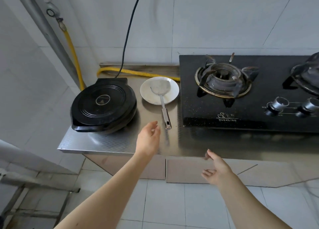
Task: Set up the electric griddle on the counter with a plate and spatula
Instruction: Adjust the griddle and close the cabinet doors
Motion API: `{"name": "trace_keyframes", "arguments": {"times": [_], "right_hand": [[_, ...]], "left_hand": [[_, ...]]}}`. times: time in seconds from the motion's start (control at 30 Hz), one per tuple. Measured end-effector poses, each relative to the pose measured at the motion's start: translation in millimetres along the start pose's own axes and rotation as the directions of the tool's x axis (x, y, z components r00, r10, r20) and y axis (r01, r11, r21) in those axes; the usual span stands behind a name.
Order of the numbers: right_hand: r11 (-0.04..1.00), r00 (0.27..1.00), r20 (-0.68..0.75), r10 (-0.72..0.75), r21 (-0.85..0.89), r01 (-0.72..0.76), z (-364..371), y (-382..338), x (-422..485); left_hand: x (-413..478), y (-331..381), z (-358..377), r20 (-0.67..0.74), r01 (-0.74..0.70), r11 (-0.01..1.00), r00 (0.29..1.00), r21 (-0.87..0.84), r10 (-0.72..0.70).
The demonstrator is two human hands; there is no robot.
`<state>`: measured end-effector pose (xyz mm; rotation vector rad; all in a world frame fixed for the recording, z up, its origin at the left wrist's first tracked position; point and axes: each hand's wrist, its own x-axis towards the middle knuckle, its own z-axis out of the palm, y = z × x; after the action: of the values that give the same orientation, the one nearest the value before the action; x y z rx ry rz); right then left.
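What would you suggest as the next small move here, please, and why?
Probably just draw the left hand back from the spatula: the griddle sits closed on the counter, the plate beside it carries the spatula's blade, and the right hand is empty too.

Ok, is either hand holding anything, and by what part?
Nothing is held. The left hand hovers open beside the handle of the spatula, not touching it; the right hand is open too.
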<state>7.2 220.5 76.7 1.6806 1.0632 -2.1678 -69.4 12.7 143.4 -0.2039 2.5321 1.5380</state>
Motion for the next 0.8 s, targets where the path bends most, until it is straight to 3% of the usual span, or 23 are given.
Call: {"name": "trace_keyframes", "arguments": {"times": [0.2, 0.27, 0.4, 0.5, 0.57, 0.67, 0.73, 0.8], "right_hand": [[0.97, 0.926, -0.315, -0.208, 0.058, 0.237, -8, -6, -46], [0.947, 0.888, -0.351, -0.297, 0.015, 0.322, 2, -14, -71], [0.837, 0.818, -0.178, -0.548, -0.129, 0.532, 51, -27, -116], [0.558, 0.688, 0.075, -0.722, -0.524, 0.643, 98, -23, -145], [0.331, 0.65, 0.241, -0.72, -0.705, 0.627, 119, -11, -151], [0.106, 0.634, 0.345, -0.692, -0.82, 0.562, 139, 8, -141], [0.039, 0.621, 0.36, -0.696, -0.845, 0.534, 152, 15, -129], [0.058, 0.631, 0.328, -0.703, -0.857, 0.511, 158, 16, -120]], "left_hand": [[1, 20, -46, 0.035, -0.094, 0.991, 0.995, 0.099, 0.091], [2, 32, -71, 0.026, -0.158, 0.979, 0.987, 0.129, 0.156], [2, 52, -118, 0.009, -0.236, 0.957, 0.971, 0.167, 0.238], [3, 54, -144, 0.011, -0.281, 0.94, 0.959, 0.192, 0.284], [5, 49, -152, 0.038, -0.306, 0.91, 0.951, 0.279, 0.308], [11, 42, -152, 0.117, -0.363, 0.834, 0.931, 0.415, 0.347], [18, 37, -147, 0.158, -0.409, 0.799, 0.912, 0.44, 0.379], [25, 32, -143, 0.183, -0.446, 0.774, 0.894, 0.448, 0.409]]}}
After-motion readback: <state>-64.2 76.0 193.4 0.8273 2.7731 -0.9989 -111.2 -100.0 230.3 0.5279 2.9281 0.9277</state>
